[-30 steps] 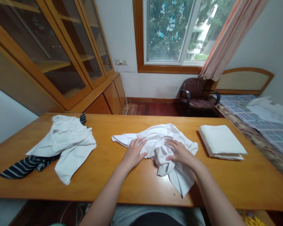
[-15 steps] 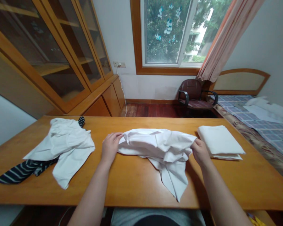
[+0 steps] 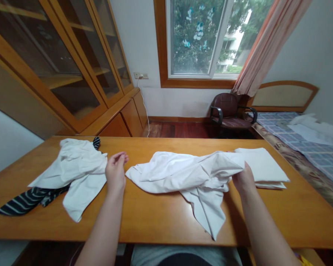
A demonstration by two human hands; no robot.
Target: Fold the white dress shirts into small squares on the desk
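A crumpled white cloth (image 3: 172, 171) lies across the middle of the table, one pointed end hanging toward the front edge. My right hand (image 3: 242, 177) grips its right end, with the fingers partly hidden by the fabric. My left hand (image 3: 116, 168) is off the cloth, just beyond its left tip, fingers loosely bent and nothing visible in them. Close to the left hand is a loose heap of white clothing (image 3: 74, 162), resting on a black striped piece of fabric (image 3: 22, 202). Behind my right hand sits a folded white cloth (image 3: 263, 166).
The wooden table (image 3: 155, 221) spans the view. A glass-door cabinet (image 3: 72, 66) stands at left, a brown armchair (image 3: 229, 107) beyond the table under the window. To the right is a bed (image 3: 299, 129) with a checked cover.
My left hand has let go of the cloth's left end and moved left. My right hand has shifted slightly right, drawing its end along; the cloth's left tip now lies on the table.
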